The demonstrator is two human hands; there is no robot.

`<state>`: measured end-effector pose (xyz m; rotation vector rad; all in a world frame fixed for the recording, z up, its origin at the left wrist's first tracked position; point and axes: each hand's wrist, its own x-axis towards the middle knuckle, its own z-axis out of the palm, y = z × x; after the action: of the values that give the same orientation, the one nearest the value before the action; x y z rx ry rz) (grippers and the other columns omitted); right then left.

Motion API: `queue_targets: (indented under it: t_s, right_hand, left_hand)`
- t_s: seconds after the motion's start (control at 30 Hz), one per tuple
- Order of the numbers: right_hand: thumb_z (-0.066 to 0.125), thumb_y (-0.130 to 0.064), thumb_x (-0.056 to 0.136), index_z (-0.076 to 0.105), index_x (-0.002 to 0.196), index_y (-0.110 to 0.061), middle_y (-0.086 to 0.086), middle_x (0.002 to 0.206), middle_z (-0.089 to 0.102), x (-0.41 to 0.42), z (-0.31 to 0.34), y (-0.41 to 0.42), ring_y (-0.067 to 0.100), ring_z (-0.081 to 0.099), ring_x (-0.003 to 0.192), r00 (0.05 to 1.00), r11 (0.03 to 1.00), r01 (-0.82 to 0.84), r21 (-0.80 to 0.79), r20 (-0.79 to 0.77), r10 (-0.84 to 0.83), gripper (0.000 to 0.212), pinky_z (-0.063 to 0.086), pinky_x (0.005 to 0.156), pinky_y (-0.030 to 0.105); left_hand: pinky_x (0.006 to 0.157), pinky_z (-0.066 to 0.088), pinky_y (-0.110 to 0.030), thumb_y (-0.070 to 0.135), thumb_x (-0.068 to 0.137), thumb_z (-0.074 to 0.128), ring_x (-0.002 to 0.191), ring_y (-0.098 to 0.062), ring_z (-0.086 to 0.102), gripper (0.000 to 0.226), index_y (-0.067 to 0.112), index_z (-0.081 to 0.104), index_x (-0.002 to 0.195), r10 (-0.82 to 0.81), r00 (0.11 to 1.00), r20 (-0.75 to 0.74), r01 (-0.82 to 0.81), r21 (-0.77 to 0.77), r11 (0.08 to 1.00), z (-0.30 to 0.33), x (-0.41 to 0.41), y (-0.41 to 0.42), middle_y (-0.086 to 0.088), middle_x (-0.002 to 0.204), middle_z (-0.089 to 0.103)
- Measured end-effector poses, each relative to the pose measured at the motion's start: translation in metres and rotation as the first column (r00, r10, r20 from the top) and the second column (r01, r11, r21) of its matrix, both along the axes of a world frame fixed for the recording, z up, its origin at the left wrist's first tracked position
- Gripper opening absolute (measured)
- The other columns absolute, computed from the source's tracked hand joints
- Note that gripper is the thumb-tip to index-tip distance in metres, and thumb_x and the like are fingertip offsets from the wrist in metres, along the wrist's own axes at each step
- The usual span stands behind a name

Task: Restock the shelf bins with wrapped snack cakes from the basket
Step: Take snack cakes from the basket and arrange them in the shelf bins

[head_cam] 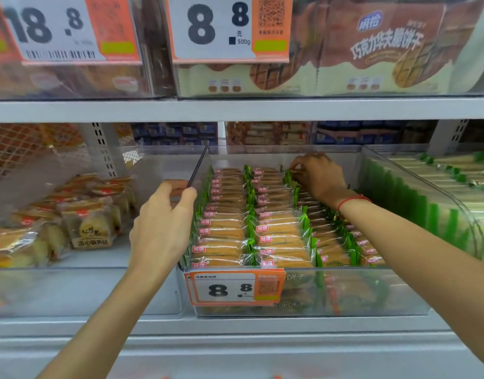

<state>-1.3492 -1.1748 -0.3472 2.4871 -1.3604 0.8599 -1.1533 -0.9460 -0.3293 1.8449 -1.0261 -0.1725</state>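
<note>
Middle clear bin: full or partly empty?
Nearly full: the middle bin holds three rows of wrapped cakes front to back; only its far right corner looks unfilled.

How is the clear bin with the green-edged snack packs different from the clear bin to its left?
The middle clear plastic bin is packed with green-edged wrapped snack cakes standing in tidy rows; the left clear plastic bin holds loosely piled yellow cakes in clear wrappers, with bare floor showing. The middle bin carries an orange-and-white 8.8 price tag; the left shows none. Both sit on the same grey shelf.
</note>
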Motion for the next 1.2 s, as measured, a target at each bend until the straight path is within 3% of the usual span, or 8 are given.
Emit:
queue_targets:
  t_s: [0.1,0.27,0.37,0.5,0.77,0.97,1.1,1.2]
  right_hand:
    - [0.065,-0.024,0.089,0.065,0.110,-0.020,0.009,0.116,0.062,-0.002,0.005,-0.002,0.027,0.055,0.110,1.000,0.998,-0.014,0.069,-0.018,0.015,0.021,0.047,0.085,0.037]
    - [0.068,-0.018,0.086,0.058,0.124,-0.023,0.005,0.125,0.060,-0.009,0.018,0.000,0.025,0.055,0.113,0.999,0.954,-0.044,0.296,0.016,0.041,0.040,0.044,0.094,0.036]
    - [0.068,-0.013,0.084,0.052,0.130,-0.024,0.003,0.130,0.056,-0.019,0.023,0.013,0.023,0.052,0.117,0.999,0.943,-0.035,0.332,0.032,0.026,0.051,0.045,0.098,0.037]
    - [0.068,-0.017,0.087,0.049,0.132,-0.025,0.001,0.132,0.053,-0.029,0.034,0.048,0.023,0.053,0.117,1.000,0.935,-0.027,0.353,0.023,0.021,0.050,0.046,0.097,0.033]
    - [0.069,-0.020,0.084,0.062,0.116,-0.025,-0.007,0.096,0.064,-0.034,0.050,0.170,0.006,0.056,0.078,0.989,0.945,-0.142,0.293,0.070,0.127,0.033,0.048,0.073,0.026]
    - [0.068,-0.027,0.082,0.064,0.094,-0.032,-0.013,0.081,0.061,-0.037,0.032,0.255,0.009,0.057,0.074,0.973,0.936,-0.230,0.267,0.039,0.228,0.014,0.049,0.070,0.034]
    - [0.063,-0.031,0.085,0.063,0.100,-0.034,-0.020,0.078,0.056,-0.035,-0.007,0.281,0.007,0.054,0.077,0.958,0.896,-0.190,0.402,-0.122,0.258,0.016,0.049,0.071,0.032]
    - [0.058,-0.033,0.090,0.061,0.111,-0.030,-0.012,0.094,0.064,-0.030,-0.048,0.293,0.013,0.058,0.091,0.907,0.855,-0.072,0.514,-0.323,0.271,0.021,0.044,0.074,0.029]
  left_hand:
    - [0.084,0.041,-0.037,0.040,0.095,0.044,0.095,-0.024,0.056,0.007,0.037,0.049,0.100,0.003,1.000,-0.002,-0.003,-0.004,1.000,0.001,0.000,0.000,0.006,0.103,0.060]
    - [0.079,0.029,-0.031,0.039,0.097,0.042,0.093,-0.016,0.041,0.024,0.030,0.055,0.115,0.028,0.998,0.051,-0.029,0.028,0.999,0.004,-0.001,0.004,0.006,0.105,0.054]
    - [0.079,0.028,-0.031,0.039,0.098,0.041,0.094,-0.018,0.042,0.028,0.029,0.055,0.120,0.029,0.998,0.059,-0.032,0.037,0.999,0.006,-0.002,0.009,0.001,0.120,0.060]
    - [0.078,0.030,-0.031,0.038,0.096,0.042,0.105,-0.026,0.053,0.029,0.027,0.057,0.119,0.058,0.996,0.064,-0.059,0.012,0.998,0.007,-0.006,0.010,0.000,0.121,0.062]
    - [0.078,0.040,-0.030,0.034,0.094,0.050,0.104,-0.018,0.058,0.026,0.027,0.055,0.119,0.064,0.987,0.149,-0.035,-0.190,0.981,0.003,-0.008,0.024,0.007,0.113,0.063]
    - [0.069,0.041,-0.026,0.023,0.088,0.062,0.090,-0.005,0.050,0.022,0.028,0.059,0.110,-0.017,0.954,0.299,0.135,-0.378,0.916,-0.011,-0.036,0.088,0.021,0.096,0.052]
    - [0.066,0.038,-0.029,0.031,0.089,0.060,0.085,-0.010,0.052,0.019,0.032,0.059,0.108,-0.124,0.922,0.367,0.183,-0.128,0.975,-0.036,-0.047,0.138,0.019,0.088,0.051]
    - [0.078,0.043,-0.030,0.038,0.091,0.053,0.105,-0.012,0.058,0.028,0.034,0.054,0.119,-0.300,0.852,0.430,0.204,0.256,0.945,-0.069,-0.047,0.164,0.017,0.110,0.060]
